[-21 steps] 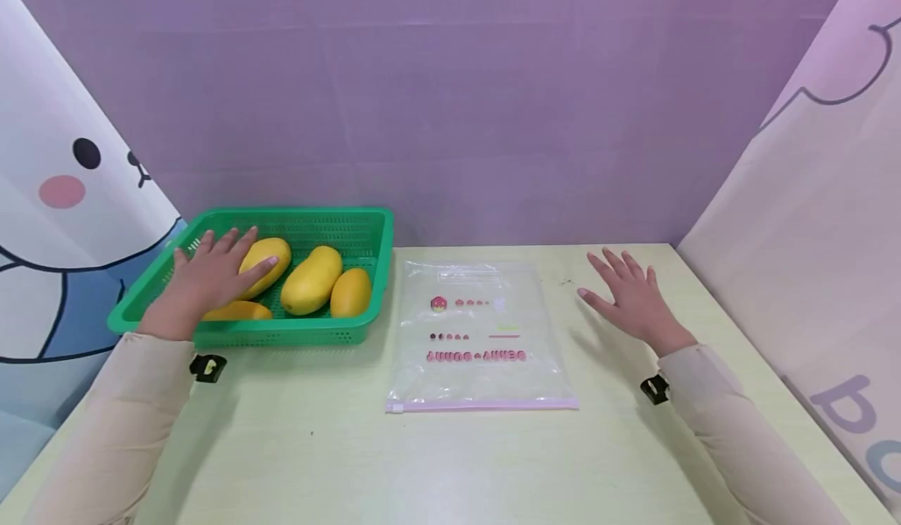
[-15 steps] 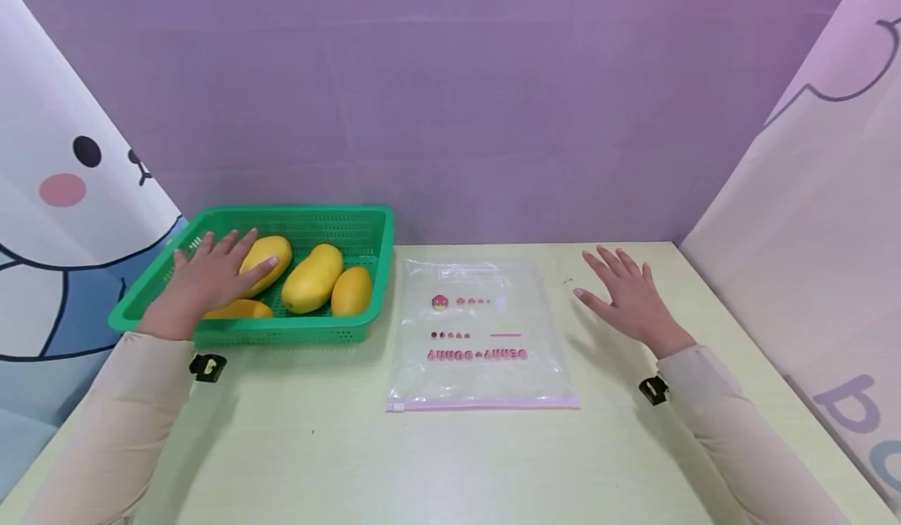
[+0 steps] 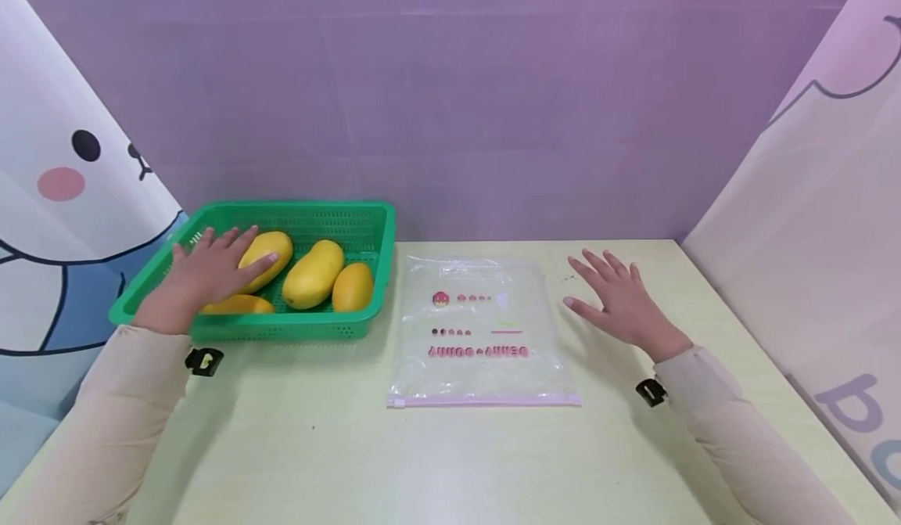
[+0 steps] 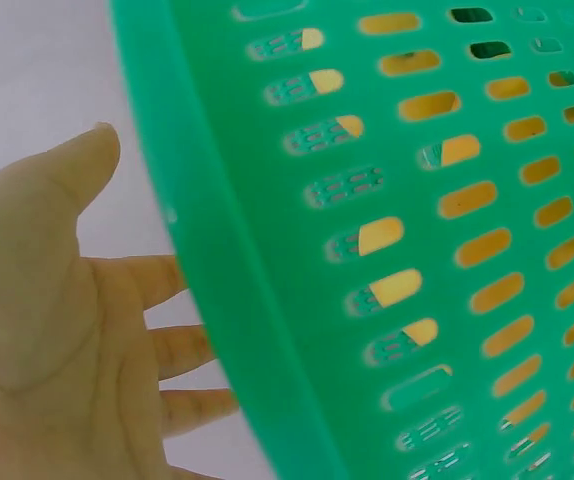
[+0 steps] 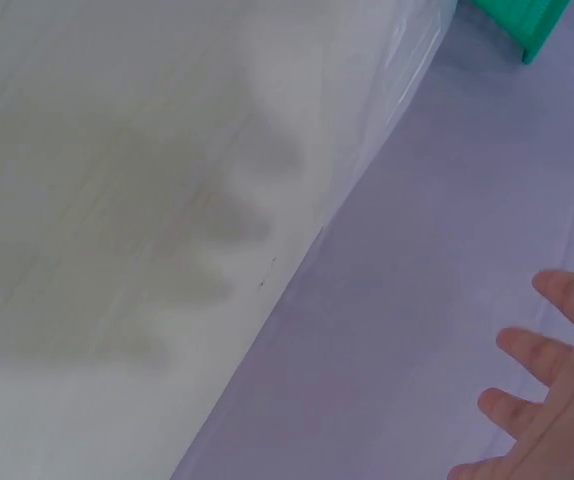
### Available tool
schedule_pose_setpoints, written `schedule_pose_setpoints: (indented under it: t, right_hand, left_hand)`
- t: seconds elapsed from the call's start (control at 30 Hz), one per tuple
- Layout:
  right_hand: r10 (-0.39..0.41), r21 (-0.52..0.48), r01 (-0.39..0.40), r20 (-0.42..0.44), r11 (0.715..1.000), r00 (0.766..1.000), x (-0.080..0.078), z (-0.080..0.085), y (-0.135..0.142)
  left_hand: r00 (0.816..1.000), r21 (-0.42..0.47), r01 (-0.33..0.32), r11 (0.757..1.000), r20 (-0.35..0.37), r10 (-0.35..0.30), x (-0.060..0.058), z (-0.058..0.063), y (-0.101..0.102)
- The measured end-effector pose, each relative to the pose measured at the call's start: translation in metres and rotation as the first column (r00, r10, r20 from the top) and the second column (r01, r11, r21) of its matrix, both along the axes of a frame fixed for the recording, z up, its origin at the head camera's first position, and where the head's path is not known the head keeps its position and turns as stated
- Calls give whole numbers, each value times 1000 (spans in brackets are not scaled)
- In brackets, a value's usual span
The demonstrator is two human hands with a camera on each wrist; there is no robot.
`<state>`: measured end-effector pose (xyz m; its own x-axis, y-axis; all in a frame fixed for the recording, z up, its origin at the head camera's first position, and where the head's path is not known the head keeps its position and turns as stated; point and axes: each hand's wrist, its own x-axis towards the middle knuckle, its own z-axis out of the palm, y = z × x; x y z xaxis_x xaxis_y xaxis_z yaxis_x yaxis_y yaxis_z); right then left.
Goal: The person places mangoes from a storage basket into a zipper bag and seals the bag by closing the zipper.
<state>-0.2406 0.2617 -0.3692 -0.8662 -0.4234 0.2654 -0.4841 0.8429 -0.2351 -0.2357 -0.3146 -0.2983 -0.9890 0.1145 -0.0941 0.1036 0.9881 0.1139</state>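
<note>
My left hand (image 3: 204, 278) hovers with spread, straight fingers over the left part of a green plastic basket (image 3: 352, 323). Several yellow mangoes lie inside; one mango (image 3: 310, 276) is in the middle, and another (image 3: 352, 287) sits near the right wall. Part of the mango nearest my left thumb is hidden by the hand. In the left wrist view, the palm (image 4: 27, 330) faces the basket's slotted wall (image 4: 257, 250) and holds nothing. My right hand (image 3: 622, 302), fingers apart, hangs above the table to the right of a clear zip bag (image 3: 486, 376) lying flat.
The pale table (image 3: 436, 462) ends at a purple cloth backdrop (image 3: 450, 118). Printed curtains stand at both sides, the right curtain (image 3: 809, 235) close to the table's right edge. The bag's pink slider strip (image 3: 486, 401) faces the near side.
My right hand has drifted a little left, toward the bag. The left hand stays over the basket, and the whole head view has shifted slightly.
</note>
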Motion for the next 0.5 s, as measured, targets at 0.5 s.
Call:
schedule_pose_setpoints:
  t: [0.5]
  right_hand:
    - [61,36,-62,38,997,997,9,0,-16]
  left_hand:
    - [998,17,26,1000,55,-27,-4,5,6]
